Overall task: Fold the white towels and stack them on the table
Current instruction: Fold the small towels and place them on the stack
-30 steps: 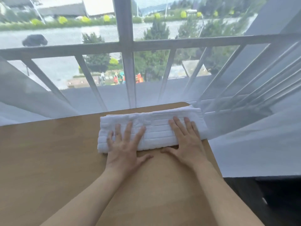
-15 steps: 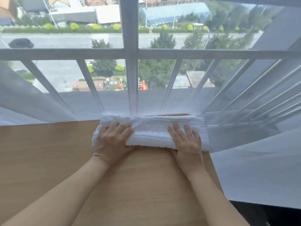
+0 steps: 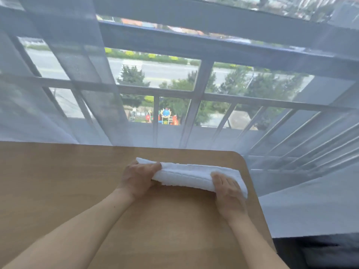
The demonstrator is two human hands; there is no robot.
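Note:
One white towel [image 3: 186, 174], folded into a long narrow bundle, lies across the far right part of the wooden table [image 3: 58, 181]. My left hand [image 3: 138, 178] grips its left end, fingers curled over the top edge and thumb below. At the right end, my right hand [image 3: 226, 186] grips the towel, fingers wrapped over it. The towel's near edge looks raised a little off the table between my hands. No other towels are in view.
The table's rounded far right corner [image 3: 238, 154] is close to the towel's right end. Sheer white curtains [image 3: 64, 78] hang just behind the table before a barred window [image 3: 194, 94]. Dark floor [image 3: 314, 251] shows at the lower right.
A second ago both hands pressed flat on the folded towel. They have since curled round its two ends, and the towel looks narrower. The camera has tilted up and to the right.

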